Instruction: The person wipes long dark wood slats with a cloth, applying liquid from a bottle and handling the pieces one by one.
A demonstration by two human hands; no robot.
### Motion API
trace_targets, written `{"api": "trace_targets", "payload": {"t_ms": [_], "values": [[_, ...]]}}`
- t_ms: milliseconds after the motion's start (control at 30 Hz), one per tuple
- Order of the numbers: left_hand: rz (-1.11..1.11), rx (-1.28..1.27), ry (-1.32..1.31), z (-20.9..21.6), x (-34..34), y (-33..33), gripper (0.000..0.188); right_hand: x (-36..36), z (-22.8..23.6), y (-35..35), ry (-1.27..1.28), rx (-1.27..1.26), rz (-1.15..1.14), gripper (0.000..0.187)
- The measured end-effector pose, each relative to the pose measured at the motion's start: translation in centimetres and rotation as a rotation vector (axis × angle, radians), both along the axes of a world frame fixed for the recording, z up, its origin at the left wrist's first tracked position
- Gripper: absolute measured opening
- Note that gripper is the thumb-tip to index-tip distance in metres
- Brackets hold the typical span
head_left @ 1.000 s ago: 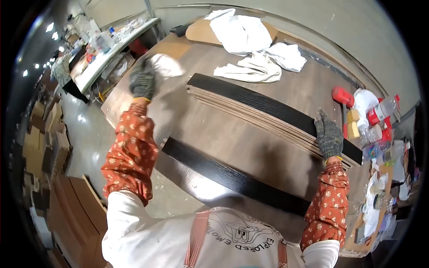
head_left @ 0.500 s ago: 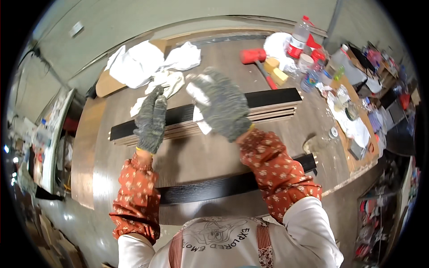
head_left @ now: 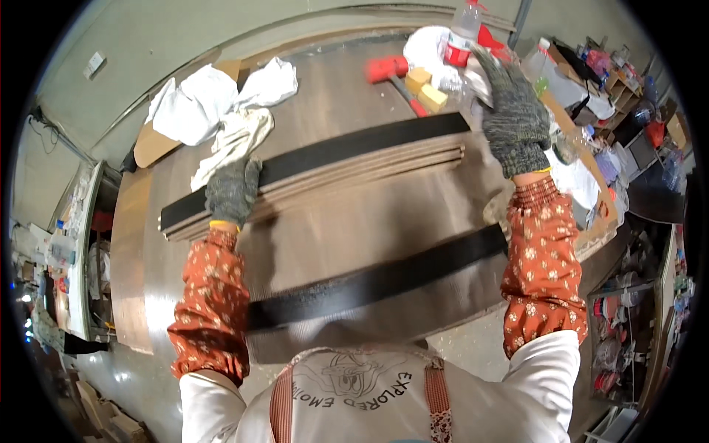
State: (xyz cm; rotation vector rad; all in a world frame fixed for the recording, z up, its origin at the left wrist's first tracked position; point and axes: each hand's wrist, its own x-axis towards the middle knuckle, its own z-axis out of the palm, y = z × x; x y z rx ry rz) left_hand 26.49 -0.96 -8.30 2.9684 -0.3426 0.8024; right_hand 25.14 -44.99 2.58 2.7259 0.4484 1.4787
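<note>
A long black board (head_left: 362, 144) lies on top of a small stack of strips with pale brown edges. My left hand (head_left: 232, 193), in a grey knitted glove, is closed over the left part of this stack. Beyond the stack's right end, my right hand (head_left: 515, 122) is raised, in the same kind of glove. Along its thumb side it grips a whitish cloth (head_left: 480, 80), mostly hidden by the fingers. Nearer to me, a second black board (head_left: 377, 277) lies across the table's front, its left end behind my left sleeve.
White cloths (head_left: 193, 107) lie at the back left of the table (head_left: 310, 251). A red-headed mallet (head_left: 386, 69) and yellow blocks (head_left: 430, 96) lie at the back. Nearby stands a plastic bottle (head_left: 463, 33). Cluttered shelving (head_left: 624, 325) stands at the right.
My right hand has moved right with the whitish cloth, from above the stack to past its right end. My left hand has slid slightly nearer, its fingers now curled. The view has shifted.
</note>
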Motion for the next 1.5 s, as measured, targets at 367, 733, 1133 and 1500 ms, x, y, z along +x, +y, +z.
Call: {"api": "trace_targets", "payload": {"t_ms": [367,733,1133,1500], "values": [[-0.368,0.149,0.141,-4.6,-20.8,-7.7,0.041,-17.1,-11.1,13.3,0.664,0.013,0.487,0.065],[-0.212,-0.080,0.095,-5.4,-20.7,-8.4,0.038,-18.4,-15.6,-8.8,0.544,0.928,-0.100,0.041],[-0.602,-0.950,0.041,-3.8,-20.1,-20.8,0.049,-16.8,-16.7,5.0,1.073,1.238,0.888,0.052],[0.012,-0.196,-0.158,-10.9,-21.1,-16.5,0.045,-13.2,-17.5,4.1,0.658,-0.067,0.262,0.035]]}}
